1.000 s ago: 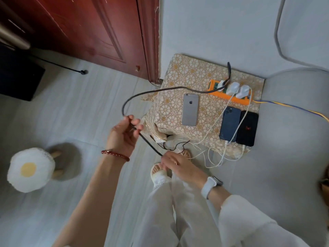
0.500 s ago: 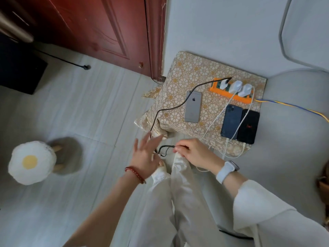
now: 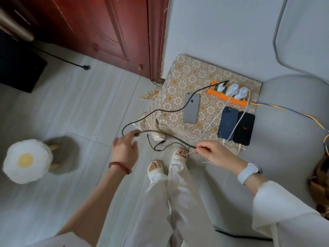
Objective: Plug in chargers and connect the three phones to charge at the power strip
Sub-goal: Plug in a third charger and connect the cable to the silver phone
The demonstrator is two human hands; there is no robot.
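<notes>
Pale tiled floor beside a dark red wooden door and a grey wall; a small table with a gold floral cover stands in the corner next to a grey cushioned seat. On the table's far side lies an orange power strip carrying three white chargers side by side. A silver phone lies face down near the table's middle, with no cable seen entering it. A dark blue phone and a black phone lie touching side by side at the right front edge, each with a white cable running to its lower end. A black braided cable leaves the leftmost charger, crosses the cover past the silver phone, drops off the table's left edge and loops in the air between both hands. The left hand, wearing a red bead bracelet, is motion-blurred; its fingers are spread and the cable passes at the fingertips, but whether it grips cannot be told. The right hand, with a white watch on the wrist, pinches the cable's free end between thumb and forefinger, in front of the table's edge. A fried-egg stool stands on the floor at left. The person's feet in white sandals are below.
</notes>
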